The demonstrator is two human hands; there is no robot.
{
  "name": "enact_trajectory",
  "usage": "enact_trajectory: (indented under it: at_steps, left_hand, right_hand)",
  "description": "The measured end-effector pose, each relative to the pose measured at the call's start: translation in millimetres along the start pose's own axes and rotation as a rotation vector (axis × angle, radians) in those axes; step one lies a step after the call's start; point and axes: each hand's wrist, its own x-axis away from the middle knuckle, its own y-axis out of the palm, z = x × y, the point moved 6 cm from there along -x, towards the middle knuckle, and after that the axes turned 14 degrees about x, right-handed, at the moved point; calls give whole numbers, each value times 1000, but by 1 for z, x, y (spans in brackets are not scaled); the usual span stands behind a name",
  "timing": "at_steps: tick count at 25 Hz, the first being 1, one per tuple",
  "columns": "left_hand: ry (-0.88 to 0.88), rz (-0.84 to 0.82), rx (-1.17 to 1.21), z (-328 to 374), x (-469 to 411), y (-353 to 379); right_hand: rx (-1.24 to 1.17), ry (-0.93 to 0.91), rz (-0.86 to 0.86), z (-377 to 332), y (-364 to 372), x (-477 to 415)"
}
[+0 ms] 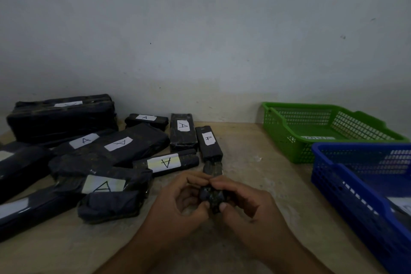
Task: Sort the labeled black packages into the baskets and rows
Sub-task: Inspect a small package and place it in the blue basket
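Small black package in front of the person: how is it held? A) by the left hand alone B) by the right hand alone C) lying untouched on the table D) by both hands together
D: the left hand and the right hand both pinch the small black package with fingers and thumbs.

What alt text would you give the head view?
The left hand and right hand pinch a small black package at the middle of a tan table. Black packages labelled A crowd the left; a green basket and a blue basket sit at the right.
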Motion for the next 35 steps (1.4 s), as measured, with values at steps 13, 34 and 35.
enact_trajectory:
  at_steps: [13,34,35]
  left_hand:
    - [66,18,-16,2,-3,-4]
    - [98,-5,-389,11,5,2]
    - [74,-12,-356,9,5,2]
  right_hand:
    - [-459,551,310,28,-23,-9]
    - [26,-44,0,-6,-4,-8]
    - [50,-56,-9,-5,-3,-9]
